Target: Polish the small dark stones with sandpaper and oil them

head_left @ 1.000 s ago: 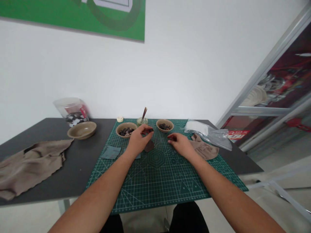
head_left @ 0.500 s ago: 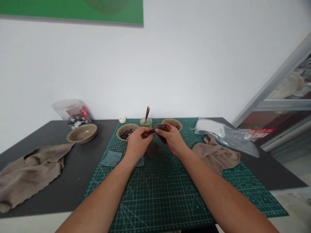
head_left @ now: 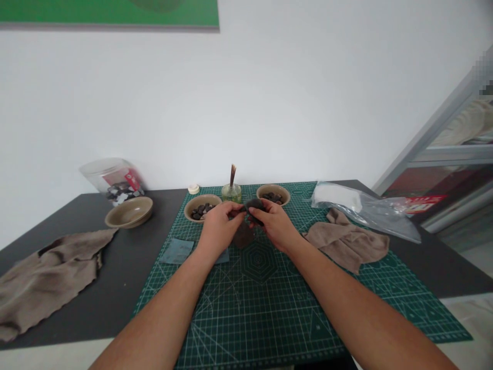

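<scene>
My left hand [head_left: 222, 221] and my right hand [head_left: 275, 218] meet above the cutting mat [head_left: 265, 318]. In the right fingers is a dark grey, thin, bent sheet [head_left: 254, 206] that looks like sandpaper. My left thumb and fingers are pinched at its left edge, on a small dark piece too hidden to name. Below the hands a brown flat sheet [head_left: 243, 236] lies on the mat. Blue-grey sheets [head_left: 177, 252] lie by the left forearm, one partly covered. Behind the hands stand a bowl of dark stones [head_left: 203, 208] and a second bowl of stones [head_left: 273, 195].
A glass jar [head_left: 231, 193] holding thin brown sticks stands between the bowls, near a small white lid [head_left: 193, 189]. At left are another bowl [head_left: 130, 213], a tipped plastic jar [head_left: 115, 180] and a brown cloth [head_left: 54, 272]. A cloth [head_left: 346, 239] and plastic bag [head_left: 365, 210] lie right.
The dark sheet between my hands has turned and bent, now showing a broader, rounded face. My right hand has shifted slightly, uncovering more of the right bowl. The view has tilted a little.
</scene>
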Tool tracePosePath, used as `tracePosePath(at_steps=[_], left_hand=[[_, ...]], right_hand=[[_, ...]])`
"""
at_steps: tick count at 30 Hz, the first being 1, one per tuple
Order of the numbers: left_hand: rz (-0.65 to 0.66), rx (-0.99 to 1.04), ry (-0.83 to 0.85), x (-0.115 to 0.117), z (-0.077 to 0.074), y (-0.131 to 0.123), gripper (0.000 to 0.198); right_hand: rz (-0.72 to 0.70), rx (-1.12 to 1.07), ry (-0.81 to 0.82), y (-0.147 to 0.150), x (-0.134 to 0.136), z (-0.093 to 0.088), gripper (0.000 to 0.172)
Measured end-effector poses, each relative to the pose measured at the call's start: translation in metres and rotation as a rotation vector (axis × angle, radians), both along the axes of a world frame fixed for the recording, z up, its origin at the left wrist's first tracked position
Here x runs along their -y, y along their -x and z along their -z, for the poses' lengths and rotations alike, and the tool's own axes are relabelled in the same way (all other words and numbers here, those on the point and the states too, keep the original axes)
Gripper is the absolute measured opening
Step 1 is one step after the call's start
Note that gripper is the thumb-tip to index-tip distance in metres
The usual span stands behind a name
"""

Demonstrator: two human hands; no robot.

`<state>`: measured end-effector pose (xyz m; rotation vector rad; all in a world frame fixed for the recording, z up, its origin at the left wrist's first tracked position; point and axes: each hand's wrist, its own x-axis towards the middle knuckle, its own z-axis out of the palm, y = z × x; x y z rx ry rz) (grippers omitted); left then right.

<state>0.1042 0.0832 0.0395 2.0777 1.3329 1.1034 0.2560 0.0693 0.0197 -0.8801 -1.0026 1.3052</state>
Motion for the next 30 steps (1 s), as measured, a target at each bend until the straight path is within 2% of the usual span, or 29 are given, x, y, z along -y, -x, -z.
tracePosePath(at_steps=[4,12,16,21,27,30], left_hand=[[0.03,-0.065,-0.057,-0.0004,-0.0031,0.0013,0.01],[0.076,-0.108,-0.028,-0.0038,-0.0021,0.0048,0.014],[0.08,-0.132,-0.019,-0.0035,-0.0021,0.0037,0.016],[0.047,-0.098,0.029,-0.0006,-0.003,0.004,0.012],[0.098,-0.116,0.009,0.003,-0.0013,-0.0014,0.012],[0.065,-0.089,0.06,0.0028,-0.0018,-0.0035,0.011]], right_hand=[[0.057,-0.045,0.046,-0.0016,-0.0006,-0.0001,0.025],[-0.016,-0.199,0.177,-0.0038,-0.0003,0.0001,0.021],[-0.014,-0.255,0.217,-0.0028,-0.0028,0.0031,0.027],[-0.068,-0.165,0.183,-0.0009,-0.002,0.0043,0.027],[-0.001,-0.108,0.161,0.0006,-0.0007,0.0057,0.032],[-0.018,-0.113,0.147,-0.0012,-0.0016,0.0075,0.033]])
